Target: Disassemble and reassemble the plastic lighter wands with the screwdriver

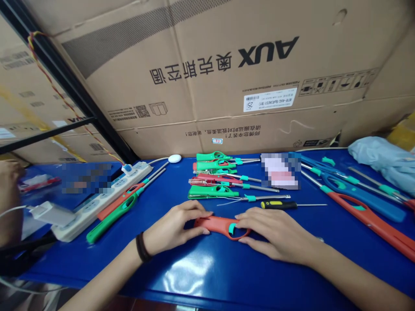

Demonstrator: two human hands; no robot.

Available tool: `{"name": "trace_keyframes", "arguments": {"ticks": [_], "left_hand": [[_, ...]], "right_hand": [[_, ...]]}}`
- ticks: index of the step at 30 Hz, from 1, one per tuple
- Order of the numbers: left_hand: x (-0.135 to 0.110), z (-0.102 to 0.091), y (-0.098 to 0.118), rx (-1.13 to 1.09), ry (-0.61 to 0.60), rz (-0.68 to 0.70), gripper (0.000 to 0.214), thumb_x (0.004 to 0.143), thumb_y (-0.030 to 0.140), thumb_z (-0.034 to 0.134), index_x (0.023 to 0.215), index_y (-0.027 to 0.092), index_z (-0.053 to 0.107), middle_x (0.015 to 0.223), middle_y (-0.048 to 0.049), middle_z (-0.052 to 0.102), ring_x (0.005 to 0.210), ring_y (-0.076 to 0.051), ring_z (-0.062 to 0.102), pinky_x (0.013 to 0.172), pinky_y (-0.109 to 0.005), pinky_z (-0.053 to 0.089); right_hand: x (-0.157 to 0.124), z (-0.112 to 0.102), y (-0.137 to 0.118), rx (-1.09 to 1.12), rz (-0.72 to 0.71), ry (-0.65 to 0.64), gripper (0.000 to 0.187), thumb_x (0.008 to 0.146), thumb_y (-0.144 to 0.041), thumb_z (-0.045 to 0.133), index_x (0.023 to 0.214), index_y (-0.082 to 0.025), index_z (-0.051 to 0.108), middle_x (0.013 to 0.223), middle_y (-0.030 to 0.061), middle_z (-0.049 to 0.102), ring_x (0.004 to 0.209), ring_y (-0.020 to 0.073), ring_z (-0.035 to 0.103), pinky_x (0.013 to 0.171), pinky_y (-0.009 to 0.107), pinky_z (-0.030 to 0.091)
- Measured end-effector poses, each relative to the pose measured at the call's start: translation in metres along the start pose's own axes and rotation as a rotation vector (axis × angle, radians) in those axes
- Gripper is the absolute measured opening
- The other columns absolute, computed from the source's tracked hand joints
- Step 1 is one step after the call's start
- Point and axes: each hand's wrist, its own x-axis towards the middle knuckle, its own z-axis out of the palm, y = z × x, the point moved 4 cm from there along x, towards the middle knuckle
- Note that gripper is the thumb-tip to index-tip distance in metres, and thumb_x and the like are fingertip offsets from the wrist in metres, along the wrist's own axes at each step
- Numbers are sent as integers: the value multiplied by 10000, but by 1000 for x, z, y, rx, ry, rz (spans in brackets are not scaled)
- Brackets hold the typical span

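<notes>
An orange-red lighter handle [220, 226] with a teal trigger lies on the blue table [201, 272] between my two hands. My left hand [175, 226] is curled round its left end, thumb and fingers closed on it. The fingers of my right hand [275, 233] press down on its right end by the trigger loop. Just beyond my right hand lies a small screwdriver [279, 204] with a black and yellow grip and a thin shaft.
A pile of green and red long-nosed lighters [217, 179] lies behind the hands. More blue and orange lighters [363, 203] stretch to the right. A white power strip [97, 201] and two lighters [119, 207] lie at left. Large cardboard boxes [227, 77] wall the back.
</notes>
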Motion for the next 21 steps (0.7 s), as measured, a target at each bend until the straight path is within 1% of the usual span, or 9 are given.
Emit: {"name": "trace_keyframes", "arguments": {"ticks": [3, 5, 9, 12, 15, 18, 21], "left_hand": [[12, 9, 9, -2, -39, 39, 330, 868, 313, 595, 1180, 205, 605, 992, -62, 603, 893, -162, 579, 847, -300, 489], [23, 15, 15, 34, -59, 70, 320, 875, 288, 581, 1183, 202, 590, 1012, -65, 584, 921, -173, 560, 853, -301, 485], [39, 26, 22, 131, -46, 179, 318, 895, 244, 531, 1205, 173, 537, 1092, -91, 555, 1010, -198, 518, 903, -328, 470], [43, 31, 21, 176, -13, 249, 318, 921, 261, 484, 1222, 162, 503, 1102, -111, 550, 1012, -211, 507, 891, -351, 477], [43, 32, 16, 127, 22, 223, 302, 916, 269, 495, 1199, 164, 495, 1109, -113, 548, 1006, -210, 514, 882, -351, 482], [41, 33, 12, 46, 13, 186, 251, 896, 294, 539, 1110, 165, 523, 1007, -83, 592, 914, -189, 548, 823, -316, 494], [39, 34, 10, -1, 16, 195, 170, 901, 299, 543, 1014, 173, 563, 894, -53, 625, 812, -168, 558, 745, -276, 483]], "right_hand": [[2, -4, 3, 145, 184, -59, 276, 842, -383, 610, 1080, -246, 585, 1038, 7, 678, 916, 152, 639, 791, 264, 507], [1, -5, 7, 202, 295, -108, 327, 796, -387, 658, 1089, -274, 569, 1038, -11, 665, 935, 160, 628, 807, 271, 497], [-8, -3, 17, 267, 487, -162, 398, 744, -383, 704, 1098, -279, 553, 1037, 4, 636, 938, 182, 613, 789, 275, 495], [-14, 0, 21, 299, 526, -185, 375, 759, -382, 695, 1096, -287, 558, 1048, 8, 640, 954, 199, 612, 794, 282, 483], [-15, -1, 21, 305, 538, -196, 338, 748, -373, 712, 1048, -290, 581, 970, -7, 667, 880, 206, 629, 740, 276, 476], [-12, -3, 20, 322, 558, -186, 270, 737, -340, 730, 963, -295, 589, 886, -44, 672, 795, 181, 633, 680, 251, 463], [-9, -6, 18, 324, 536, -146, 202, 784, -268, 688, 947, -302, 574, 900, -64, 668, 812, 155, 632, 693, 235, 457]]}}
